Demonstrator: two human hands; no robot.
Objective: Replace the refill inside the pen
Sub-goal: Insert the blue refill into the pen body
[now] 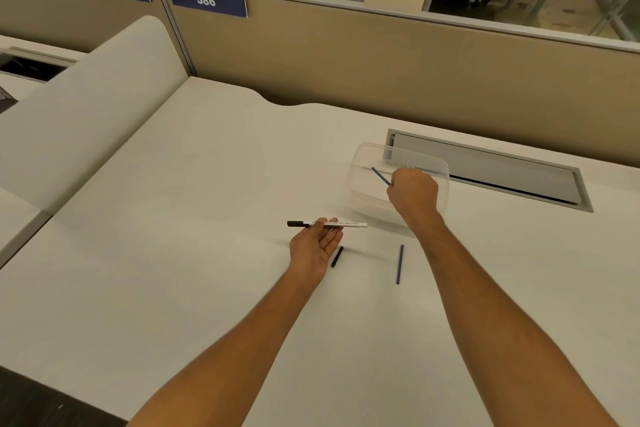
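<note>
Pen barrel lies across the fingertips of my left hand, palm up, grip wide and loose, just above the tabletop. White tube with a black end to the left; it looks light, stiff and smooth, so it could roll off open fingers. Better to pinch it mid-barrel, leaving the right end free.

New refill: thin blue rod, pinched in my closed right hand over the clear plastic container. Likely light and slightly flexible; a hold near the end to be inserted should stop it bowing.

Second blue refill lies on the tabletop near my right forearm. Small black piece, probably the pen's cap or plug, lies just beside my left palm.

Unclear: refill's lower part is hidden in my fist; the barrel's open end is too small to judge; container contents are hard to make out.
</note>
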